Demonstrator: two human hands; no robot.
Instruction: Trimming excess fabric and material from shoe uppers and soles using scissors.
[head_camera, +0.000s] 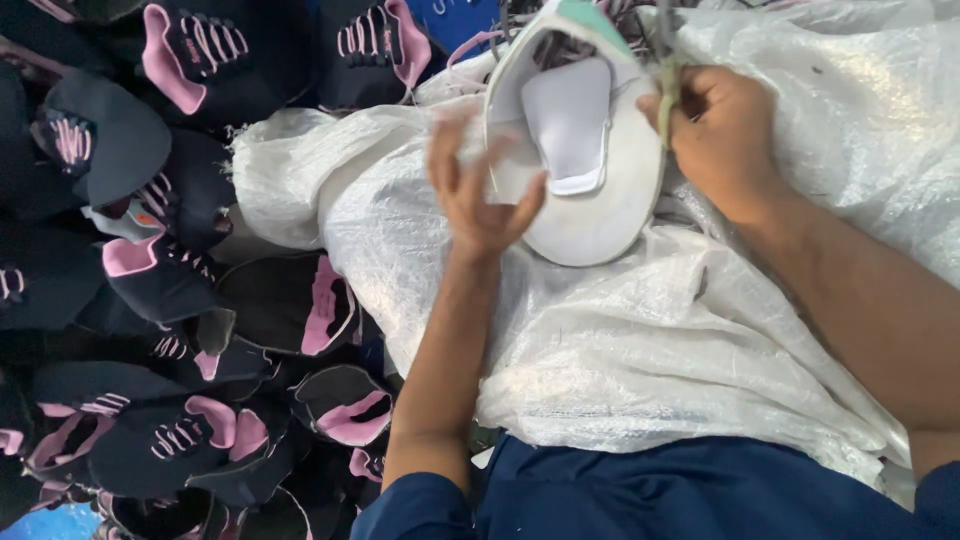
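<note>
A white shoe upper with a pale grey tongue and a green-edged collar lies on a white woven plastic sack across my lap. My left hand is spread, fingers apart, touching the upper's left edge. My right hand is closed on the upper's right rim and pinches a thin greenish lace or cord there. Both forearms reach up from my blue clothing at the bottom.
A big heap of dark navy shoe uppers with pink linings and pink laces fills the whole left side. More of them lie at the top. The white sack bulges to the right edge.
</note>
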